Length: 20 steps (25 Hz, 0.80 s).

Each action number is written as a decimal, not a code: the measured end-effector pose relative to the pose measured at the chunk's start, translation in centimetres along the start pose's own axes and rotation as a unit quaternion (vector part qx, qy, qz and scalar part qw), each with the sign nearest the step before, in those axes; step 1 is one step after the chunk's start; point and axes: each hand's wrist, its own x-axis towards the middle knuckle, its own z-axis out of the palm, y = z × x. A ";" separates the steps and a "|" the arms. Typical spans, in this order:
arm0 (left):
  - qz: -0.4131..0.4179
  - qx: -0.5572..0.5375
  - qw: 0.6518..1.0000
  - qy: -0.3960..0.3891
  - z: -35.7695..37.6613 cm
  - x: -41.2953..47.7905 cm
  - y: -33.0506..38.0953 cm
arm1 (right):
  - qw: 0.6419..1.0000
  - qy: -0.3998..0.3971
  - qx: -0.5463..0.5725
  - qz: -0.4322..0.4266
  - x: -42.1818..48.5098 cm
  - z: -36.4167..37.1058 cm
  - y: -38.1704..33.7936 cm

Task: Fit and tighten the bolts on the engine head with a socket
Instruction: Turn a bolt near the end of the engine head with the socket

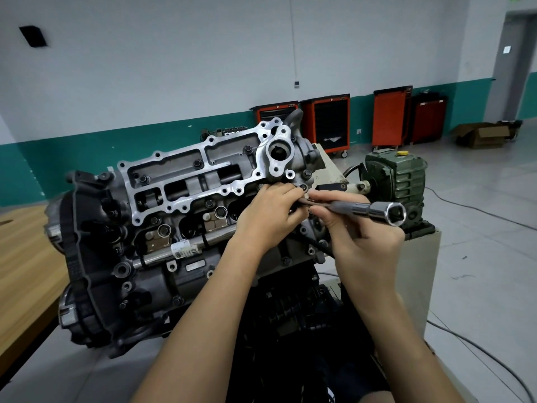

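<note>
The engine head (180, 181), a silver aluminium frame with dark bolts in it, sits tilted on top of a dark engine block (122, 274) at centre left. My left hand (270, 216) reaches in at the head's right end with its fingers curled, pinching the thin front end of the socket tool. My right hand (357, 231) grips the grey shaft of the socket tool (374, 210). Its chrome socket mouth (394, 213) points right, away from the head. Whatever my left fingertips hold is hidden.
A green gearbox (401, 181) with a yellow cap stands on a white pedestal just right of my hands. A wooden bench (26, 257) lies at the left. Orange tool cabinets (331, 123) line the far wall. Cables (476, 350) run over the floor at right.
</note>
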 end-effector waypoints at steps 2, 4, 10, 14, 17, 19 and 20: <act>0.003 0.000 1.000 -0.005 -0.1 0.0 0.0 | 0.999 0.019 0.030 0.029 0.0 0.0 -0.3; 0.005 -0.002 1.000 -0.008 -0.2 0.0 0.0 | 0.998 -0.001 0.045 0.039 -0.2 0.3 -0.7; 0.002 -0.002 1.000 -0.010 -0.4 -0.1 0.2 | 1.000 -0.002 0.002 0.005 0.1 0.3 -0.3; -0.003 0.001 1.000 -0.017 -0.3 0.0 0.2 | 1.000 0.003 -0.003 0.011 -0.1 0.6 -0.5; -0.004 0.003 1.000 -0.014 -0.2 0.0 0.1 | 0.999 -0.038 -0.011 -0.015 -0.3 0.5 -0.4; -0.006 0.000 1.000 -0.006 -0.1 0.0 0.2 | 1.000 -0.019 -0.010 -0.010 0.2 0.1 0.0; -0.005 0.001 1.000 -0.003 -0.1 0.0 0.2 | 1.000 0.000 -0.004 0.001 0.3 0.0 0.2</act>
